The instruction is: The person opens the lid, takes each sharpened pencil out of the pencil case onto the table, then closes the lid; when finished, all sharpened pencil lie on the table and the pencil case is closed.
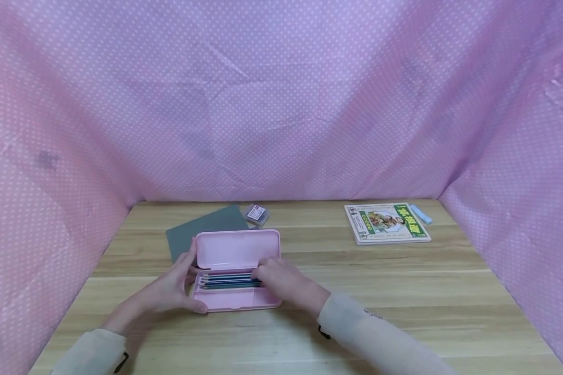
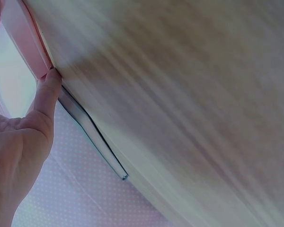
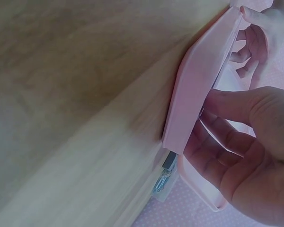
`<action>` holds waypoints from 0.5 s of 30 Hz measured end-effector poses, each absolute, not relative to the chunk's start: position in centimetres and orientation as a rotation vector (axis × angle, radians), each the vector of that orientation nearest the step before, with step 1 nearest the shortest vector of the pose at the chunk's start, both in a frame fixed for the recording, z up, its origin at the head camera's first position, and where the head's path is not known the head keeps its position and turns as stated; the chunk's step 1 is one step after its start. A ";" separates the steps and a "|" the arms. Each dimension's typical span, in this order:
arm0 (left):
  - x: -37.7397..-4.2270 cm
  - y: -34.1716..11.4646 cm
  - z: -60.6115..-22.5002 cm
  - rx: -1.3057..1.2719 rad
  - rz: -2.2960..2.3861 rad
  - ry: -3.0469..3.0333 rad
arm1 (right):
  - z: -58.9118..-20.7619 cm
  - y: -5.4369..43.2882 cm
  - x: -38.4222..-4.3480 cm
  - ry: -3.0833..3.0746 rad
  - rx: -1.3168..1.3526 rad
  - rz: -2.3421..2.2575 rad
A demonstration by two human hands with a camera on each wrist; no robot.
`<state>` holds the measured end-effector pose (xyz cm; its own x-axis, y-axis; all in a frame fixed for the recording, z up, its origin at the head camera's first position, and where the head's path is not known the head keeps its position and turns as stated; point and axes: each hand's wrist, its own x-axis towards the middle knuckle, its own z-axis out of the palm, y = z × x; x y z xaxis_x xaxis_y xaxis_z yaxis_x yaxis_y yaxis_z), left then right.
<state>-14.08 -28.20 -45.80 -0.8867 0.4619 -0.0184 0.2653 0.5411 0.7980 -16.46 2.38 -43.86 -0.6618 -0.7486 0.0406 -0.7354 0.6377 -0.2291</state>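
A pink pencil case (image 1: 222, 300) stands open on a wooden desk (image 1: 450, 297), its lid (image 1: 238, 250) tipped back, with pencils (image 1: 227, 281) lined up inside. The left hand (image 1: 171, 286) is spread wide, thumb at the case's front left corner. The right hand (image 1: 281, 278) bends over the pencils' right ends; whether it grips them cannot be told. Behind sits 1 grey-green notebook (image 1: 206, 224).

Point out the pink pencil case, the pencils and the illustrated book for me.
Pink pencil case (image 1: 224, 299): head view, on the bare floor of its front compartment.
Pencils (image 1: 230, 283): head view, mid-length on their shafts.
Illustrated book (image 1: 387, 223): head view, middle of its front cover.
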 end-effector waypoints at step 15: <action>-14.1 -28.2 -45.7 0.621 1.271 2.542 | -44.0 2.8 -16.7 2.760 -1.339 -0.409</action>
